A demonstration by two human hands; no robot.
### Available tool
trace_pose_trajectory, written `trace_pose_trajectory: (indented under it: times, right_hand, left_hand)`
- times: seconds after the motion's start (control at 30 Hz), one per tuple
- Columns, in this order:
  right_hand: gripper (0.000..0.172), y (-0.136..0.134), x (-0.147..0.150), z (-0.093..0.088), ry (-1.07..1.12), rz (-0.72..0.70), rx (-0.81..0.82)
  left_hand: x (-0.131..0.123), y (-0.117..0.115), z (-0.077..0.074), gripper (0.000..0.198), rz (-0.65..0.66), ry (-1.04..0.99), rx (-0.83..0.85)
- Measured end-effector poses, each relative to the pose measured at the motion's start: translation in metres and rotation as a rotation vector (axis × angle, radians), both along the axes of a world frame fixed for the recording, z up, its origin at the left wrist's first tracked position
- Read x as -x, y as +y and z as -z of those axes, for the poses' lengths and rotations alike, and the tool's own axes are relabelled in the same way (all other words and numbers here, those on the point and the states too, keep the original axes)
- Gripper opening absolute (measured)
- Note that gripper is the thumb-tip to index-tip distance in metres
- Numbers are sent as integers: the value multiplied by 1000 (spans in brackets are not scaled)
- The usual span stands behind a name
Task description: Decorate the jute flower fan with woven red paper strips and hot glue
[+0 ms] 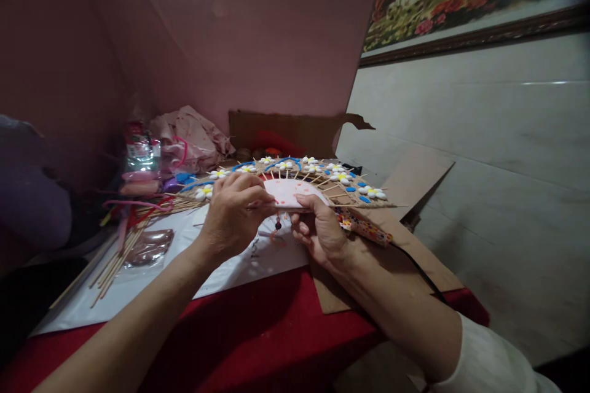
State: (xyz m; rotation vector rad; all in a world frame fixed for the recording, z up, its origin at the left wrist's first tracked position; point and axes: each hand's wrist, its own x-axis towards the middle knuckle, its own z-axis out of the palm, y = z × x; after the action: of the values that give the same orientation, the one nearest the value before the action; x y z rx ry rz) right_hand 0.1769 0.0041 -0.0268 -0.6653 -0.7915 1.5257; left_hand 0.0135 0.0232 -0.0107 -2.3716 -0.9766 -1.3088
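Observation:
A fan-shaped craft piece [354, 196] is held up over the table, its curved brown band set with white and yellow flowers, blue spots and thin sticks. At its centre is a pale pink half-round panel [288, 192] with small orange spots. My left hand [237, 212] pinches the panel's left end, fingers bent over it. My right hand [320, 224] grips its lower right edge, thumb on top and fingers below. A dark bead on a cord [278, 224] hangs under the panel between my hands.
Loose sticks [113, 261] and a clear packet with brown material [150, 247] lie on a white sheet [221, 267] at left. Bagged clay [142, 150] and crumpled pink cloth [191, 135] sit behind. Cardboard [332, 295] lies at right on the red tablecloth [271, 331].

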Motion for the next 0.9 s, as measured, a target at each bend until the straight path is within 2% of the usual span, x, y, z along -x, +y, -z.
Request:
trace_pose_trajectory:
  times: [0.1, 0.2, 0.43, 0.63, 0.8, 0.9]
  right_hand:
    - [16, 1, -1, 1, 5, 5, -4]
    - [17, 3, -2, 2, 15, 22, -12]
    - [18, 3, -2, 1, 30, 29, -15]
    - [18, 0, 1, -1, 18, 3, -2]
    - [18, -2, 2, -1, 6, 5, -1]
    - [20, -2, 3, 0, -14, 8, -16]
  left_hand:
    - [2, 1, -1, 2, 28, -7, 3]
    - [4, 2, -3, 6, 45, -1, -13]
    - [5, 0, -4, 7, 2, 47, -44]
    - [-2, -7, -3, 23, -72, 17, -74]
    - [-3, -8, -2, 4, -32, 2, -139]
    - [-5, -9, -3, 5, 17, -43, -92]
